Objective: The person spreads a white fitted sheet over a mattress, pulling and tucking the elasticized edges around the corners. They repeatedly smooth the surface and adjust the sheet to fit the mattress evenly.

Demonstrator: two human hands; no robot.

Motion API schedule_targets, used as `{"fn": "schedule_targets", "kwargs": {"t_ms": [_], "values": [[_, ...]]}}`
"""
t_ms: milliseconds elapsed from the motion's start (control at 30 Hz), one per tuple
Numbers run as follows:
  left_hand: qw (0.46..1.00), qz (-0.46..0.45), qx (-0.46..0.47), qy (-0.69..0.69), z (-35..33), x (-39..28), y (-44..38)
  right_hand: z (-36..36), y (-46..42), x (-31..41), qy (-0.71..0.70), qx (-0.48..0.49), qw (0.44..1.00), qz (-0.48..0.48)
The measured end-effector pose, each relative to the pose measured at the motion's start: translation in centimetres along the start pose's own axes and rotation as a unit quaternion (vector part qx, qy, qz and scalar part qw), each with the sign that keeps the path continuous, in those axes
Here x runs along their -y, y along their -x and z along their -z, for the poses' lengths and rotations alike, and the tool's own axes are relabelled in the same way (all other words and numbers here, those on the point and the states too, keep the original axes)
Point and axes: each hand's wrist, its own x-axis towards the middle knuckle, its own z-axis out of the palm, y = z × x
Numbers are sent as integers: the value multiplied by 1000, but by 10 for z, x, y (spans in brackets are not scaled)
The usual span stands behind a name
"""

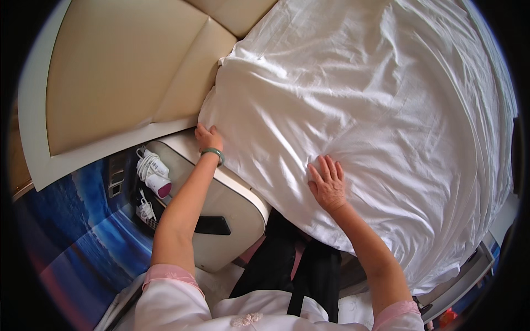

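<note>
A wrinkled white bed sheet (372, 111) covers the bed before me. At the sheet's edge, close to the headboard, my left hand (208, 138) reaches down with its fingertips against the cloth; whether they pinch it is hard to see. My right hand (329, 182) rests palm down on the sheet near the bed's near side, fingers slightly spread and holding nothing. Creases run across the cloth around both hands. A padded beige headboard (136, 62) in a white frame borders the sheet at upper left.
Beside the bed stands a nightstand (244, 244) with rounded corners. On it lie a hair dryer (154, 173) wrapped in its cord, a black phone-like device (213, 225), and a white charger with cable (146, 209). A blue patterned wall (103, 231) with a socket plate (116, 176) is behind.
</note>
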Motion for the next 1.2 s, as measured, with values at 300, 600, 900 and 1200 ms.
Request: {"fn": "schedule_targets", "kwargs": {"t_ms": [300, 600, 900, 1200], "values": [[961, -22, 143, -237, 37, -2, -29, 7, -3, -6, 2, 14, 1000, 19], [957, -262, -19, -126, 45, -29, 14, -9, 24, 12, -23, -36, 997, -57], [669, -712, 173, -129, -38, -147, 243, -41, 198, 35, -52, 0, 997, -54], [576, -757, 247, -185, -129, -225, 462, 1, 351, -101, 55, -186, 909, -369]]}}
